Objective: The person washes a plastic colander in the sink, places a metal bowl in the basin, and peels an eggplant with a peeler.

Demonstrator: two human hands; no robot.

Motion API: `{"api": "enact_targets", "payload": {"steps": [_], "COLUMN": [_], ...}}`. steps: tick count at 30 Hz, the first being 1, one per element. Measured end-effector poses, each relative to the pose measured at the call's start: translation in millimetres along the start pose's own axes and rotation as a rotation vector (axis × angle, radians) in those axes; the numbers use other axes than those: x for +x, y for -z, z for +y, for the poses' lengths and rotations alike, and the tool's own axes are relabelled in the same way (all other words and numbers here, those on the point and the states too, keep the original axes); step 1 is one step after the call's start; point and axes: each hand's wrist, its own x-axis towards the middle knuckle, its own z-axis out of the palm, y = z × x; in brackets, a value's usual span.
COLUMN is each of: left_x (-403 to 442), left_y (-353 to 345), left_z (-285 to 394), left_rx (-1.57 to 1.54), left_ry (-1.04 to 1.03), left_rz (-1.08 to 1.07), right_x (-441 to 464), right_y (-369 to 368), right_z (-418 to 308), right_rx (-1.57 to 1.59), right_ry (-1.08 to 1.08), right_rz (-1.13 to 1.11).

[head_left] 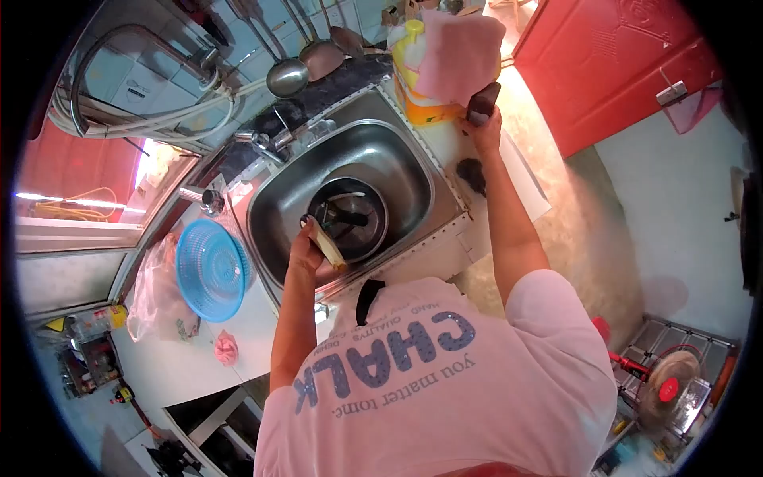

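Note:
Over the near left part of the steel sink (409, 171), my left hand (304, 250) is closed around a long, pale, wood-coloured piece (327, 245) with a brownish end. Just beyond it, a round dark pan (373, 230) lies in the basin with black objects (346, 216) inside, too shadowed to name. My right hand (485, 131) is raised at the right of the sink, gripping a dark oblong object (482, 102). Directly past that object is a flat pink sheet-like thing (461, 56), in front of a yellow jug (413, 103); whether the two join I cannot tell.
A blue plastic basket (211, 270) and a plastic bag (155, 290) stand left of the sink. The faucet (274, 145) is at its back edge. Ladles (288, 78) hang on the tiled wall. A dark tuft (472, 175) lies on the right counter. A red door (612, 63) is beyond.

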Motion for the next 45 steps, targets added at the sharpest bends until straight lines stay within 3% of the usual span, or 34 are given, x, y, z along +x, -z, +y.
{"api": "enact_targets", "payload": {"steps": [3,5,7,10,11,13,14,15,17,19,22,26,29,32,35,36,40,45], "left_x": [11,15,20,8,9,22,18,12,7,-17,-31,-48,-49,-38,-18,-12,-36,-60], "left_y": [11,19,27,28,37,60,61,57,59,46,49,49,45,47,54,55,8,-28], "left_z": [-3,-3,-2,7,10,10,10,12,18,21,24,33,36,35,31,28,29,39], "left_rx": [-0.033,-0.095,-0.164,-0.311,-0.388,-0.398,-0.402,-0.402,-0.417,-0.435,-0.314,-0.348,-0.351,-0.339,-0.264,-0.231,-0.189,-0.186], "left_ry": [-0.019,-0.044,-0.109,-0.117,-0.131,-0.176,-0.222,-0.268,-0.229,-0.260,-0.278,-0.282,-0.291,-0.281,-0.296,-0.308,-0.317,-0.294], "left_rz": [-0.059,-0.115,-0.076,-0.006,-0.071,-0.089,-0.071,-0.058,-0.099,-0.145,-0.218,-0.301,-0.256,-0.195,-0.225,-0.248,-0.121,-0.125], "right_x": [-9,-12,-33,-90,-105,-147,-169,-184,-214,-237,-254,-252,-238,-235,-225,-228,-228,-220], "right_y": [3,1,22,32,15,-16,-51,-68,-107,-156,-199,-194,-176,-155,-135,-128,-55,-31], "right_z": [-10,-1,-22,-122,-130,-161,-150,-164,-173,-149,-119,-113,-135,-126,-129,-132,-242,-299], "right_rx": [-0.115,-0.313,-0.159,0.225,0.007,0.082,0.073,-0.026,-0.285,-0.450,-0.621,-0.658,-0.609,-0.222,0.154,0.174,0.247,0.222], "right_ry": [-0.034,0.261,0.168,0.020,0.108,0.117,0.297,0.328,0.481,0.623,0.574,0.738,0.513,0.354,-0.047,-0.065,0.187,0.405], "right_rz": [0.133,0.468,0.454,0.135,0.000,-0.634,-0.722,-0.914,-1.039,-0.974,-0.958,-0.971,-1.123,-0.995,-1.106,-1.018,-0.884,-0.766]}}
